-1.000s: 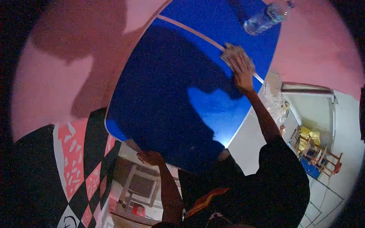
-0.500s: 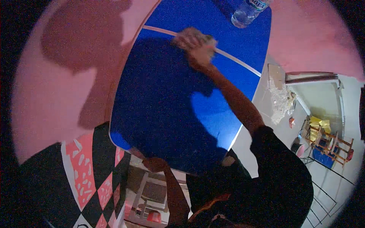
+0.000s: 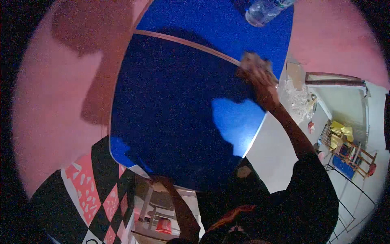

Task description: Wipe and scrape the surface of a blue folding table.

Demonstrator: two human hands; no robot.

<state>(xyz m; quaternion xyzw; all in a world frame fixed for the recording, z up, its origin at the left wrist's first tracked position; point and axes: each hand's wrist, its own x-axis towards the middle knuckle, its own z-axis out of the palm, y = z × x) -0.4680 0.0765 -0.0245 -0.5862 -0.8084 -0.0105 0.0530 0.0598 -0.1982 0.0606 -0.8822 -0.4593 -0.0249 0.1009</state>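
A blue tabletop (image 3: 174, 105) with a thin pale line (image 3: 187, 44) across it fills the middle of the view. My right hand (image 3: 266, 87) is pressed on it near its right edge, at the right end of the line. Under the fingers is a crumpled greyish cloth (image 3: 255, 65), smeared by motion. At the near left edge of the tabletop, my left hand (image 3: 160, 184) is closed round the rim; its fingertips are partly hidden. A clear plastic bottle (image 3: 264, 13) lies or stands tilted in view at the far right of the top.
Pink wall (image 3: 53, 122) runs along the left, above black, white and pink diamond-patterned panels (image 3: 111, 199). Below the near edge is a red container (image 3: 163, 225). On the right floor lie pale debris (image 3: 300, 103), a wooden rack (image 3: 357, 156) and thin black metal bars (image 3: 345, 215).
My right hand has swept the cloth rightward and nearer along the pale line. The left hand has shifted slightly left and nearer, still at the table's rim.
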